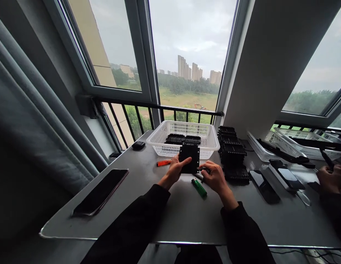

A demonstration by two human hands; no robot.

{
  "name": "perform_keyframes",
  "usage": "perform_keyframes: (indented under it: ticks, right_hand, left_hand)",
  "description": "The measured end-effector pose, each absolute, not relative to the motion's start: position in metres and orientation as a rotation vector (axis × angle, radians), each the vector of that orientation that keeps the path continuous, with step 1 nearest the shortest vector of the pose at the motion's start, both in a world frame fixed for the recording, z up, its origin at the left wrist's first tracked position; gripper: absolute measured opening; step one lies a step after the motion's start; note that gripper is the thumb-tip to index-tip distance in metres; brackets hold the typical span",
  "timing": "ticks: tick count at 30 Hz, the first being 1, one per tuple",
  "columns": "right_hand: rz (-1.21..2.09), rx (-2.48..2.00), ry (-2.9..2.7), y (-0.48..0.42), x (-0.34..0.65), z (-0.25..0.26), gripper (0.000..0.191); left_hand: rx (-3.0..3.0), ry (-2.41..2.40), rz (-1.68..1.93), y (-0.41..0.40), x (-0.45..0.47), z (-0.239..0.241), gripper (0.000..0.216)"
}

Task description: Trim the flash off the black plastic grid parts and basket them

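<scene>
Black sleeves (132, 223), cut off at the bottom, lay nearest, over a grey table (184, 220). Beyond stood a white basket (165, 151) containing black ridged pieces (175, 139), its front partly hidden by a black panel (194, 156) held above the table. The left hand (174, 169) had fingers clamped on that panel; the right hand (216, 178) closed its own around a small dark object (204, 169), too obscured to identify.

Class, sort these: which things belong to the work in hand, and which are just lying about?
Likely in the work:
black panel, held in the left hand, right hand at its edge
white basket of black parts
black stack

Likely just lying about:
green lighter
orange lighter
dark-screened device
black phone
</scene>
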State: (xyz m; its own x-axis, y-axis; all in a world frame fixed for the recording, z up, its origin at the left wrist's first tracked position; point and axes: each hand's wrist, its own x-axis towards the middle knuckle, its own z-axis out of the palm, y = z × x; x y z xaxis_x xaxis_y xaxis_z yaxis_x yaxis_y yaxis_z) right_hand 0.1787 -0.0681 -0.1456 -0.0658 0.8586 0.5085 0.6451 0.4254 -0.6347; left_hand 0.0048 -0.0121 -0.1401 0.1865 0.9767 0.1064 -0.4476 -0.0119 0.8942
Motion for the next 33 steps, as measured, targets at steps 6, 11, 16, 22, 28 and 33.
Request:
perform_keyframes:
  ticks: [6,11,16,22,28,33]
  right_hand:
    - [0.170,-1.223,-1.413,-0.070,0.181,-0.136,0.027]
    - [0.223,-1.169,-1.475,-0.067,0.175,-0.138,0.040]
    - [0.337,-1.127,-1.608,-0.066,0.173,-0.148,0.042]
    - [0.408,-1.156,-1.787,-0.067,0.177,-0.150,0.031]
    - [0.293,-1.250,-1.524,-0.074,0.173,-0.137,0.025]
    - [0.548,-1.007,-1.760,-0.077,0.153,-0.144,0.025]
  left_hand:
    - [0.983,0.691,1.208,-0.015,0.008,-0.140,0.043]
    - [1.026,0.665,1.152,-0.023,0.013,-0.139,0.052]
    - [0.997,0.685,1.252,-0.024,0.012,-0.134,0.048]
    - [1.001,0.724,1.327,-0.015,0.003,-0.135,0.040]
    - [1.161,0.889,1.501,-0.008,0.003,-0.140,0.041]
    - [1.325,1.250,1.706,0.005,-0.007,-0.153,0.028]
